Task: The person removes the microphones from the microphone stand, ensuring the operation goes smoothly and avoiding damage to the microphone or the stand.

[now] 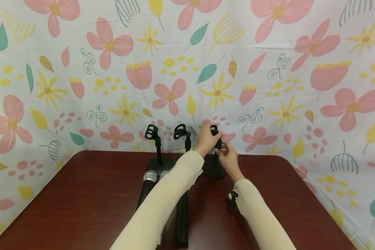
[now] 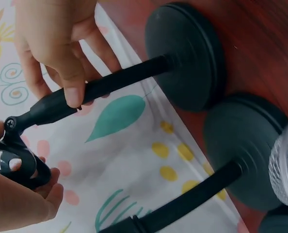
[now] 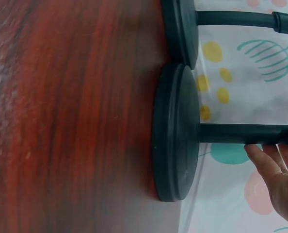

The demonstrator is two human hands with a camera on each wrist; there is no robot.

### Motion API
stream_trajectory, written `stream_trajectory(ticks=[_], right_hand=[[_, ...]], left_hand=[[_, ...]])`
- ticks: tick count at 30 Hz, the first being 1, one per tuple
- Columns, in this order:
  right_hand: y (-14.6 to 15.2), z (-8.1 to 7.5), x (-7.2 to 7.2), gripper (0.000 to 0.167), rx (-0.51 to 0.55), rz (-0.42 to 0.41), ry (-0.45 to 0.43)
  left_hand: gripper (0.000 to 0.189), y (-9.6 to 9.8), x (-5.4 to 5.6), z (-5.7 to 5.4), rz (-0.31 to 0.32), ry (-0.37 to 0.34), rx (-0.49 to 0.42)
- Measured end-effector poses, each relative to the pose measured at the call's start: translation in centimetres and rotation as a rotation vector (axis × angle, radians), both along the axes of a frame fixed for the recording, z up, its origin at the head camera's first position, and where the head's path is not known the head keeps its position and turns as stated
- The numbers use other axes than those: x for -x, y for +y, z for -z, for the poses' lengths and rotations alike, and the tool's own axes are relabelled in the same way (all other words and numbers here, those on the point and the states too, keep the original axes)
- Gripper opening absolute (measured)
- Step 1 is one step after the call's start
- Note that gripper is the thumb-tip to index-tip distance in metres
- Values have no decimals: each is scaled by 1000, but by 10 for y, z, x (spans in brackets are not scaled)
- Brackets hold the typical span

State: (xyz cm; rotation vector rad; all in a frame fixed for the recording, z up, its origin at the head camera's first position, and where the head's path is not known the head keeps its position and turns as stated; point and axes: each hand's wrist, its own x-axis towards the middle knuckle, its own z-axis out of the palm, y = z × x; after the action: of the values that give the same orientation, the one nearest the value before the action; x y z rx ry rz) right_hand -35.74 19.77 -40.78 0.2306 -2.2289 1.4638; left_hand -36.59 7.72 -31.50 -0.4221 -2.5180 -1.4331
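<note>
The rightmost of a row of black desktop microphone stands point(image 1: 214, 169) is between my two hands. My left hand point(image 1: 207, 139) holds the clip point(image 2: 26, 170) at its top, fingers and thumb around the ring. Just below, my right hand point(image 1: 228, 158) pinches the thicker collar of the pole point(image 2: 127, 80) between thumb and fingers. In the right wrist view, the fingers point(image 3: 267, 162) of that hand lie along the upper pole. The stand's round base point(image 3: 178, 141) sits on the table, with the pole upright.
Two more stands with clips, the left one point(image 1: 158, 163) and the middle one point(image 1: 187, 143), stand alongside. Microphones with silver heads, such as this microphone point(image 1: 150, 176), and a black handle point(image 1: 182, 222) lie in front, partly under my left arm. A floral cloth point(image 1: 170, 52) hangs behind the table point(image 1: 97, 194).
</note>
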Motion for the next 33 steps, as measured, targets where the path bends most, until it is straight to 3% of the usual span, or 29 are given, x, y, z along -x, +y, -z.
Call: stream_trajectory(ticks=[5,12,21,26,33], right_hand=[[0,-4,3,36,23,2,4],[3,-3,5,40,13,21,-16],[6,-20,-12,50,-172,8,-55],[17,-24,-26,46,-260,-13,-28],[32,-28,-49,38,-346,32,71]], left_hand=[[62,-12,-3,-7,50,8,-5],[53,-29,-15,-23,112,42,-73],[41,-60,-38,-42,163,126,-100],[38,-84,-51,-41,193,146,-109],[35,-122,-64,-30,170,185,-67]])
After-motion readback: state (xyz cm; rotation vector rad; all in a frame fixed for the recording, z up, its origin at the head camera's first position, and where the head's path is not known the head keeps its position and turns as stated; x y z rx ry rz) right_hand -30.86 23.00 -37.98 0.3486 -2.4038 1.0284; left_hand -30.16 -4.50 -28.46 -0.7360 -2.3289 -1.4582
